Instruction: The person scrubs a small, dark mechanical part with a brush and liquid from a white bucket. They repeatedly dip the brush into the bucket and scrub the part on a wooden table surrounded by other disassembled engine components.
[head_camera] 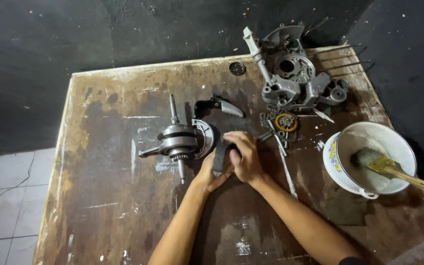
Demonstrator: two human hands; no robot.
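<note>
On the desk (104,196), both hands, left (211,172) and right (244,156), grip a dark strap (219,158) just right of the crankshaft (175,140), with the engine case (293,73) beyond and a bowl (369,157) farther right.

Worn wooden table (109,206), stained and scratched.
On it: crankshaft (176,140), engine casing (295,73), loose gears (283,122), bolts (277,142), white bowl (342,167), round disc (237,68).

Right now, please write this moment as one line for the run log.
left hand: holds dark strip | right hand: grips same strip | beside: crankshaft | far: engine case, bowl with brush
</note>
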